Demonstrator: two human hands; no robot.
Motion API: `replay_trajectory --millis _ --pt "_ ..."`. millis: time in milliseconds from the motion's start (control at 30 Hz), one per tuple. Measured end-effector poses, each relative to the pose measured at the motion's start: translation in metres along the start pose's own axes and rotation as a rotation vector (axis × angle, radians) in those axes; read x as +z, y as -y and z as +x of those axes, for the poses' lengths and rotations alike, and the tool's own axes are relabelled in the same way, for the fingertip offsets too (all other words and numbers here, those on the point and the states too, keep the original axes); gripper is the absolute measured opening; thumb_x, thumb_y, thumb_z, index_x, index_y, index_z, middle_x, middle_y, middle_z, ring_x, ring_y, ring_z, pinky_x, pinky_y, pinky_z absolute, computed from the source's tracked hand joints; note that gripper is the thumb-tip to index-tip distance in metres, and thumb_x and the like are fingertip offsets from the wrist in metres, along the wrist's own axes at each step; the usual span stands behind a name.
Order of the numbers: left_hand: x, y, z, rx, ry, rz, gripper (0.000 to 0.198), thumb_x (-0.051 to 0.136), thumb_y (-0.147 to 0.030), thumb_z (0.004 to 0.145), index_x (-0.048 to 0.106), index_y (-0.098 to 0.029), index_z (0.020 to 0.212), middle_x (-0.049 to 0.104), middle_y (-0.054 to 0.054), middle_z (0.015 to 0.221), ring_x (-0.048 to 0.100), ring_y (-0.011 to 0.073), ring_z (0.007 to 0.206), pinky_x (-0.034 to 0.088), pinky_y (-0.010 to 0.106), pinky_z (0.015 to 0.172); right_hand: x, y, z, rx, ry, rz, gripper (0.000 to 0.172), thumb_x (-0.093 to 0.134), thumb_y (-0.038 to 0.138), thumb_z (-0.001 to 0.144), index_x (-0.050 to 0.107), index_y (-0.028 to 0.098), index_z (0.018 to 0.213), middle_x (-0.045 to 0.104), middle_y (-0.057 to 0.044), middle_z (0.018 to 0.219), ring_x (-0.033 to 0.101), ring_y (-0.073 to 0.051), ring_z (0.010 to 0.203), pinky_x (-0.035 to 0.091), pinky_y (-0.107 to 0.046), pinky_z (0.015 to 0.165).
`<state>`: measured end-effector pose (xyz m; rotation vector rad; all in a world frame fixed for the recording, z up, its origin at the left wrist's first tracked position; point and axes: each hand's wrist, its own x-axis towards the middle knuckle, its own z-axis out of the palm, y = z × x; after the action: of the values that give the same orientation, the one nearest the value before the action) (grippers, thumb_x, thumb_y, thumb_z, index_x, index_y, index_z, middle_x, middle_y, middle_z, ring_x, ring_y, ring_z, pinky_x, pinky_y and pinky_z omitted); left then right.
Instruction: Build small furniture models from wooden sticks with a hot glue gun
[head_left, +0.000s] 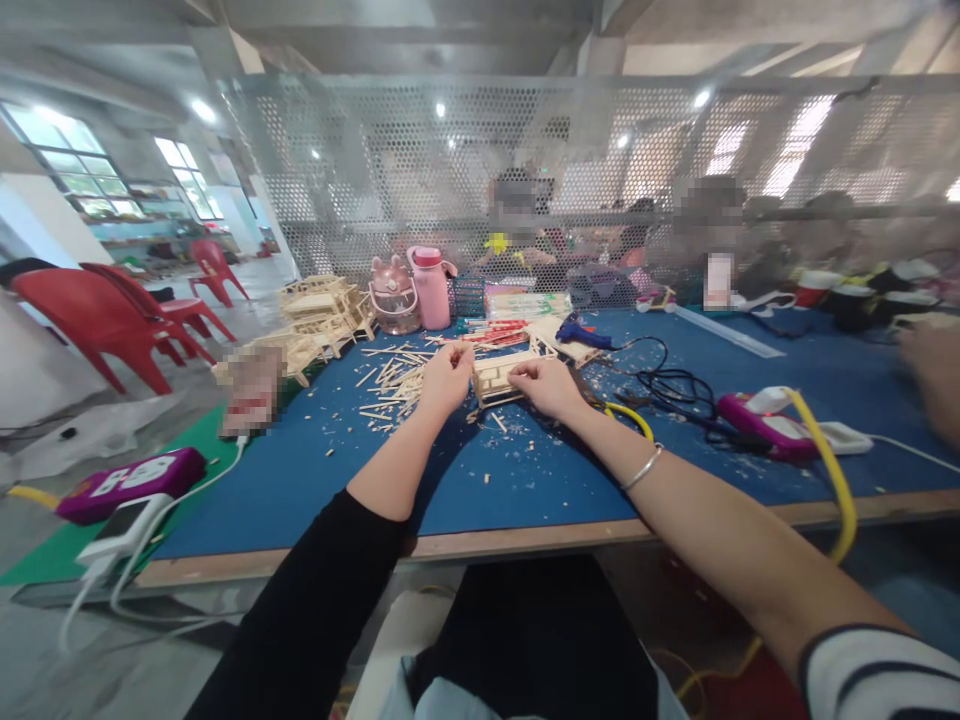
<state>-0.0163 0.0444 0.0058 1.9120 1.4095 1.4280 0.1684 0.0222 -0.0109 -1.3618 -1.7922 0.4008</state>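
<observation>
A small model made of pale wooden sticks [496, 378] rests on the blue table top [480, 470]. My left hand [446, 375] grips its left end with curled fingers. My right hand [549, 385] holds its right end, fingers also curled. A silver bangle sits on my right wrist. Loose wooden sticks [390, 385] lie scattered just left of my left hand.
Finished stick models [322, 310] stand at the far left, beside a pink bottle [431, 288] and a pink cup. A blue glue gun [581, 332], black cables, purple power strips [765, 425] and a yellow hose lie to the right. People sit behind a mesh screen. Red chairs stand at left.
</observation>
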Motion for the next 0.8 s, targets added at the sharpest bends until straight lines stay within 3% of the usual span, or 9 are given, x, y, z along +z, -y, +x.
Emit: replay_trajectory --millis 367,800 --pt "0.004 0.003 -0.001 -0.007 0.033 -0.002 0.028 0.049 -0.033 0.081 0.063 -0.012 0.094 0.067 0.008 0.087 0.059 0.0155 0.075 0.046 0.028 0.073 0.009 -0.006 0.001 0.055 0.075 0.131 0.025 0.057 0.037 0.075 0.072 0.018 0.082 0.057 0.003 0.049 0.049 -0.01 0.045 0.038 -0.021 0.05" --pt "0.004 0.004 0.0 0.016 0.033 0.033 0.028 0.049 -0.034 0.08 0.064 -0.013 0.092 0.067 0.007 0.085 0.058 0.0155 0.074 0.045 0.028 0.071 0.009 0.008 -0.006 0.218 0.123 0.366 0.016 0.061 0.027 0.075 0.067 0.014 0.082 0.051 0.006 0.044 0.045 -0.007 0.035 0.034 -0.018 0.036"
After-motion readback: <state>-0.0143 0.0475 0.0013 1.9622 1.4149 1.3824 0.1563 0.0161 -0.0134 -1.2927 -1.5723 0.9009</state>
